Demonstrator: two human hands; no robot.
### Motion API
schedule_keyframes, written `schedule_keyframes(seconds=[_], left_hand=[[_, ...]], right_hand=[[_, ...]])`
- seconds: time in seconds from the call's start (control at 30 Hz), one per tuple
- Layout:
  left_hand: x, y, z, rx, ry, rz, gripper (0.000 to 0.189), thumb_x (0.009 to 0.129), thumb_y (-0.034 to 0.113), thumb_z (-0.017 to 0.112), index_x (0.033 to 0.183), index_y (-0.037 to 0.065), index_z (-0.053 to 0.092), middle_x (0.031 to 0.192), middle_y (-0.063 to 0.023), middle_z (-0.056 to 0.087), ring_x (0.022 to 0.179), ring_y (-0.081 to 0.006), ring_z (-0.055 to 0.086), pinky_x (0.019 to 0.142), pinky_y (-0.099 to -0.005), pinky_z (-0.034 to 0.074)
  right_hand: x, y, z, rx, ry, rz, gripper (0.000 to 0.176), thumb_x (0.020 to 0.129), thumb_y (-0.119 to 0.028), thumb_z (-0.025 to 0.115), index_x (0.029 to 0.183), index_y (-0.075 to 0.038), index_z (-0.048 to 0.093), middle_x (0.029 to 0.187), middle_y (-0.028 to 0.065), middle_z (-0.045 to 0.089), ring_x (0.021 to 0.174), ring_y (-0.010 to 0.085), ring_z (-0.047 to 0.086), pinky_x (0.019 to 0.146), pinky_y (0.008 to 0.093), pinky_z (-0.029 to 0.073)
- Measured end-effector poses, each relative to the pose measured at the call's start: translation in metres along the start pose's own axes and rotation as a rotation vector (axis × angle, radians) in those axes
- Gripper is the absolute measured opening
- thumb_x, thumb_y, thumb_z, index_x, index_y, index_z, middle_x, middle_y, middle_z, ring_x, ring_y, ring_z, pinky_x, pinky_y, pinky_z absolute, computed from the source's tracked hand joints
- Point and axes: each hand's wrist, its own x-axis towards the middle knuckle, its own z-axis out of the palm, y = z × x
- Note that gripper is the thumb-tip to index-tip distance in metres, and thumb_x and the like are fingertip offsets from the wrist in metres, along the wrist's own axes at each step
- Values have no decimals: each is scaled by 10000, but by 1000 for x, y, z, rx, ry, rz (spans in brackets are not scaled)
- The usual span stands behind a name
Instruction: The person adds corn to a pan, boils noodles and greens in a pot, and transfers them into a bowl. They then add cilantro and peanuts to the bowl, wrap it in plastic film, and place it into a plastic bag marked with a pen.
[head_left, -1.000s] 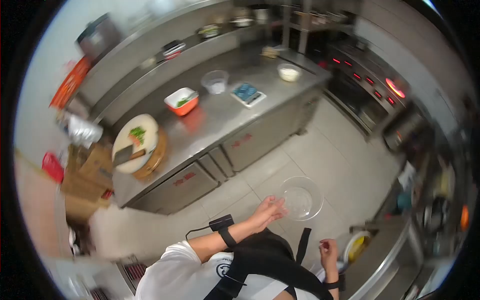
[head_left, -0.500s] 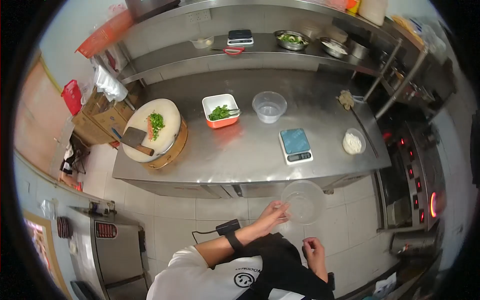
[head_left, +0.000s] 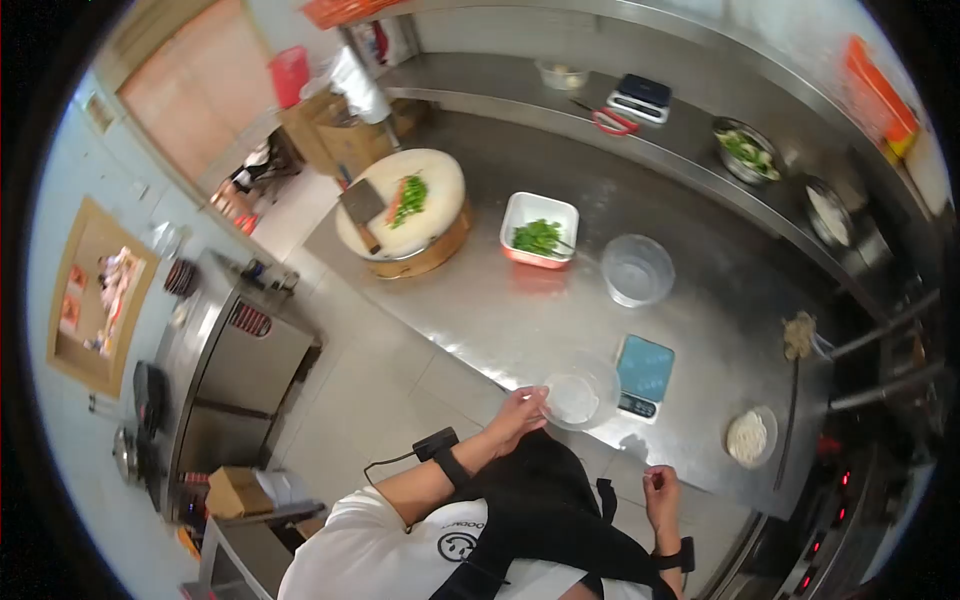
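Note:
My left hand (head_left: pixel 517 418) pinches the rim of a clear round plastic bowl (head_left: pixel 574 398). The bowl is held at the counter's front edge, just left of a kitchen scale (head_left: pixel 644 376) with a blue top. I see no food in it. My right hand (head_left: pixel 660 492) hangs low in front of the counter, its fingers curled with nothing visible in them. A second clear plastic bowl (head_left: pixel 637 271) stands behind the scale. To its left, a white and orange container (head_left: pixel 540 204) holds chopped greens (head_left: pixel 537 237).
At the left, a round chopping block (head_left: pixel 440 170) carries a cleaver (head_left: pixel 362 203) and chopped green and orange food (head_left: pixel 408 203). A bowl of white food (head_left: pixel 747 438) sits right of the scale. The shelf (head_left: pixel 690 150) bears red-handled scissors (head_left: pixel 612 121), another scale (head_left: pixel 640 98) and metal bowls.
The view has swung left and tilted. My left hand has brought the clear bowl from in front of the counter to its edge, beside the scale. My right hand stays low and curled.

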Motion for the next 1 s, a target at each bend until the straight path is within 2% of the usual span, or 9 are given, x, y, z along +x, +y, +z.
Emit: schedule_keyframes(seconds=[0.07,0.2,0.33,0.47,0.67,0.77,0.83,0.9,1.0], left_hand=[[4,10,-21,-77,60,64,411,829,436,564,1011,83,457,870,-27,550,840,-129,521,754,-280,423],[21,16,-68,-165,283,98,411,808,443,591,986,99,453,865,-17,530,818,-123,506,729,-277,420],[52,28,-126,-239,353,103,418,791,440,613,990,110,452,915,-17,530,851,-131,503,747,-294,417],[83,51,-178,-156,200,94,445,789,408,626,1078,120,446,959,-17,543,877,-137,504,758,-290,406],[127,90,-233,-164,151,63,350,809,395,609,976,108,497,900,-20,554,846,-128,518,709,-266,423],[153,97,-254,-169,53,90,304,835,371,583,954,99,514,885,-23,555,835,-129,530,706,-260,433],[166,105,-248,-231,116,55,168,841,271,595,900,131,525,817,6,560,735,-108,524,691,-242,416],[177,100,-257,-233,94,51,257,856,316,563,962,85,521,916,-37,556,867,-160,530,738,-272,427],[166,99,-226,-236,314,13,317,867,320,526,1039,56,496,994,-77,527,901,-186,530,767,-306,431]], right_hand=[[30,-18,1,-19,-59,-38,104,726,38,583,807,-16,548,764,70,482,636,145,481,591,262,413],[84,-54,26,-43,-170,-120,108,720,36,588,804,-12,540,754,74,484,626,152,485,589,263,417],[115,-80,79,-41,-213,-146,130,722,29,597,833,-8,540,785,84,510,683,163,533,641,258,442],[121,-109,147,16,-234,-115,133,751,3,596,874,-15,547,810,103,523,708,177,539,651,270,448],[92,-168,216,16,-335,-87,117,789,-30,583,901,-38,549,834,95,525,719,207,534,637,287,438],[70,-164,221,38,-258,-2,117,797,-44,579,909,-49,547,845,91,524,713,209,531,637,292,437],[57,-158,217,62,-180,80,112,801,-47,573,910,-50,546,846,91,521,705,214,527,640,299,439],[49,-150,205,71,-133,107,116,797,-33,568,910,-47,546,847,94,521,710,220,533,644,305,442],[39,-130,173,13,33,93,119,777,-13,570,890,-40,543,845,107,522,738,236,540,651,314,444]])
